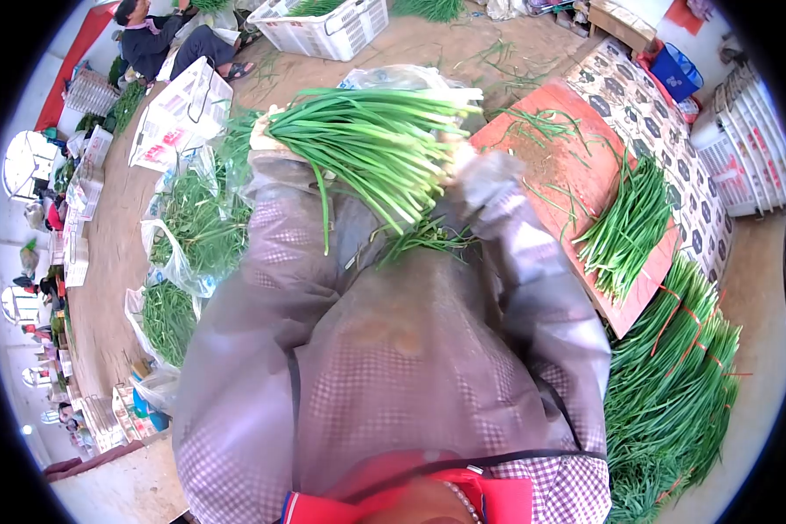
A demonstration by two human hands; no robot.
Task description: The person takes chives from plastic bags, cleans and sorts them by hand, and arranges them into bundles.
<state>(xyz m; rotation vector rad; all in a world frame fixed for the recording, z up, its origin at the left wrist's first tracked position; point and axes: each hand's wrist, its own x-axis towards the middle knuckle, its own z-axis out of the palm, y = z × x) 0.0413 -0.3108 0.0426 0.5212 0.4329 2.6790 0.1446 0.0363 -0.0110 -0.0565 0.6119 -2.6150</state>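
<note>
A large bunch of green chives (358,140) lies crosswise in front of me, its pale stem ends to the right. My left hand (264,133) is closed around the leafy end at the left; the leaves cover most of its fingers. Close to the stem ends is my right hand (465,159), smeared by motion, so its fingers cannot be made out. Loose green trimmings (428,237) rest on my lap below the bunch.
On my right, another pile of chives (629,227) sits on a reddish board (550,113). Tied bundles (672,384) are stacked below it. Plastic bags of greens (201,218) and a white crate (183,113) stand to my left. A person (162,44) sits beyond.
</note>
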